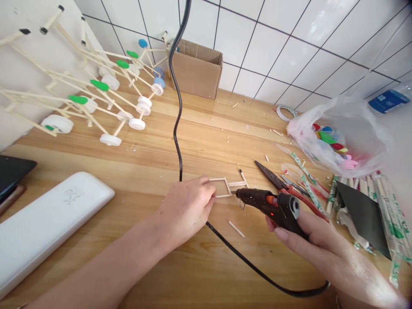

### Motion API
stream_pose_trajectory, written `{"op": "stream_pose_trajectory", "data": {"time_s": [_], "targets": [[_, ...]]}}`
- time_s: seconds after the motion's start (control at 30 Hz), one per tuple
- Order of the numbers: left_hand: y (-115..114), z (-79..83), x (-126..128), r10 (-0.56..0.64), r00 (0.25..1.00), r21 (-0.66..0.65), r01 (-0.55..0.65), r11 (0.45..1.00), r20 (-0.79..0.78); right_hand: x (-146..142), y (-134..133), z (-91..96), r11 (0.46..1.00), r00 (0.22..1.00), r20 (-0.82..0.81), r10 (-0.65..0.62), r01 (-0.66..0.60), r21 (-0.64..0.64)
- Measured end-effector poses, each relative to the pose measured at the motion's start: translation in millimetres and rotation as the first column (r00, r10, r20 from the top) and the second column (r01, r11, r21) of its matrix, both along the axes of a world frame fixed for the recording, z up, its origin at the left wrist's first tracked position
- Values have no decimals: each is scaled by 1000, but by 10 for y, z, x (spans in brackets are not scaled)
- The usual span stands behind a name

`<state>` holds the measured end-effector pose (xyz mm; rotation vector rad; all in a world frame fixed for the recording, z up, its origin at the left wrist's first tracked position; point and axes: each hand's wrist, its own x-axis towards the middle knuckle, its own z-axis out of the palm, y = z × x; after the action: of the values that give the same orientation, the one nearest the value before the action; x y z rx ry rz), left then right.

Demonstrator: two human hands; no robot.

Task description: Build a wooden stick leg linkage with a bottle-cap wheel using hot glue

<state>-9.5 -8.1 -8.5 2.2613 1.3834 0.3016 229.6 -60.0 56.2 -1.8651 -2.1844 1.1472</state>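
My right hand [309, 240] is wrapped round a black hot glue gun [268, 204] with a small red light lit on its side. The gun's nozzle tip meets or nearly meets the right end of a small wooden stick frame [228, 185], near where a short T-shaped piece joins it. Pinched in the fingers of my left hand [189, 204] is the left end of that frame; those fingertips partly hide it. A loose short stick [236, 228] lies on the table just below the nozzle.
Stick-built models with white wheels [111, 139] stand at the left. A black cable [177, 107] crosses the middle. Scissors [283, 182], wrapped sticks [392, 210] and a plastic bag [363, 133] lie at the right. A cardboard box [196, 73] stands behind; a white power bank [58, 223] is nearby.
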Motion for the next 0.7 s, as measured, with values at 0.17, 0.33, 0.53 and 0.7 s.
{"op": "stream_pose_trajectory", "data": {"time_s": [0.17,0.33,0.53,0.7], "targets": [[-3,-11,11,-3,1000,23,3,1000,1,-15,4,11,1000,1000,-1,-3,3,-12],[-11,-2,16,5,1000,37,-4,999,-15,-23,4,23,1000,1000,-10,-11,11,-4],[-10,15,13,-3,1000,28,4,1000,-24,-45,21,43,1000,1000,-2,-10,10,-8],[-8,18,21,5,1000,36,-4,999,-27,-44,19,36,1000,1000,-15,-13,13,2]]}}
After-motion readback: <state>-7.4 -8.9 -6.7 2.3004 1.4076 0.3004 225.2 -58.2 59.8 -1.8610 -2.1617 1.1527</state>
